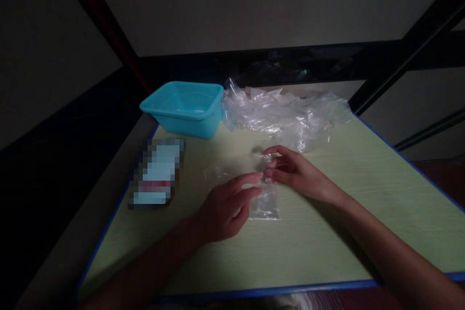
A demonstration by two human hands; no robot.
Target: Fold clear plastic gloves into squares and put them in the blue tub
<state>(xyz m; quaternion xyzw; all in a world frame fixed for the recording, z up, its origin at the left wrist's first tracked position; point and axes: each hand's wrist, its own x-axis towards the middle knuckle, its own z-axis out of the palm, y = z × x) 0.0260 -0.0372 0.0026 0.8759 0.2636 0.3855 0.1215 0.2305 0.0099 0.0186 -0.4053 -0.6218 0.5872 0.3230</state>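
A small clear plastic bag (267, 206) lies on the table between my hands, its lower edge toward me. My right hand (296, 172) has its thumb and fingers closed on the upper part of this bag. From the left, my left hand (228, 208) reaches over the bag's side with its fingers stretched out and apart. Its fingertips are close to the right thumb; whether they touch the plastic I cannot tell. Left of the bag, another thin, clear plastic piece (220, 173) lies flat and shows only faintly.
A blue plastic basin (207, 123) stands at the table's back left. Beside it spreads a heap of crumpled clear plastic bags (290, 111). A pixelated phone-like object (156, 172) lies near the left edge. The pale table (327, 247) has blue edging, with a wall behind.
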